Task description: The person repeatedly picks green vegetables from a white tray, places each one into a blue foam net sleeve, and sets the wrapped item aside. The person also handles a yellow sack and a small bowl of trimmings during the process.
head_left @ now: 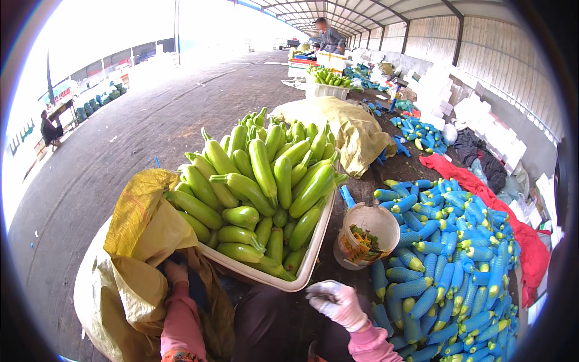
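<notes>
My left hand [175, 273] reaches into the mouth of a yellow woven sack [135, 276]; its fingers are hidden among the folds and something dark blue inside. In a white glove with a darkened palm, my right hand [334, 302] is half curled, thumb and fingers apart, nothing visible in it. It hovers just off the near corner of a white plastic tub [296, 284]. Bare green zucchini [262, 172] are heaped above the tub's rim. On the right lies a large pile of zucchini in blue foam-net sleeves [434, 267], their pale green ends sticking out.
Between tub and pile stands a bucket [391, 231] with plant scraps. Beyond the tub lies a tan sheet [334, 122]. Red cloth [488, 199] borders the pile. Farther off are another zucchini tub [326, 90] and a person [331, 38]; another person [49, 129] sits far left.
</notes>
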Tool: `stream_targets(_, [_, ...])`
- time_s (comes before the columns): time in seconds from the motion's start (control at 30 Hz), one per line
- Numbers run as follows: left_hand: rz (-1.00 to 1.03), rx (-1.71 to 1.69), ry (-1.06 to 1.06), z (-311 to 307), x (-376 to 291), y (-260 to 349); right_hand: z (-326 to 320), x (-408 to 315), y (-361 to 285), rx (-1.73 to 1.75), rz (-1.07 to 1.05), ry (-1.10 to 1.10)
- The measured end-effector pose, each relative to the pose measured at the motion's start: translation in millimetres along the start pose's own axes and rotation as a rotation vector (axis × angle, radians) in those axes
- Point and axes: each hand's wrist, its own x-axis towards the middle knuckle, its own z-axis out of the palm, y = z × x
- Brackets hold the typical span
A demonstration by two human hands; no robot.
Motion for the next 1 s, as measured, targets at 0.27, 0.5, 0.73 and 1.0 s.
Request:
stream_targets(0.27, [0.167, -0.122, -0.055, 11.1, 58.1, -61.9, 63.4, 17.9, -9.9, 0.350, 0.017, -0.120])
stream_targets(0.5, [0.120, -0.268, -0.163, 16.9, 29.2, -5.9, 81.7, -1.8, -18.2, 0.385, 0.049, -0.220])
stream_targets(0.73, [-0.198, -0.214, -0.213, -31.4, -43.2, 4.5, 50.6, -14.7, -11.0, 0.373, 0.088, -0.091])
stream_targets(1.0, [0.927, -0.185, -0.306, -208.8, -250.0, 240.9, 97.2, -5.2, -9.0, 0.548, 0.129, -0.279])
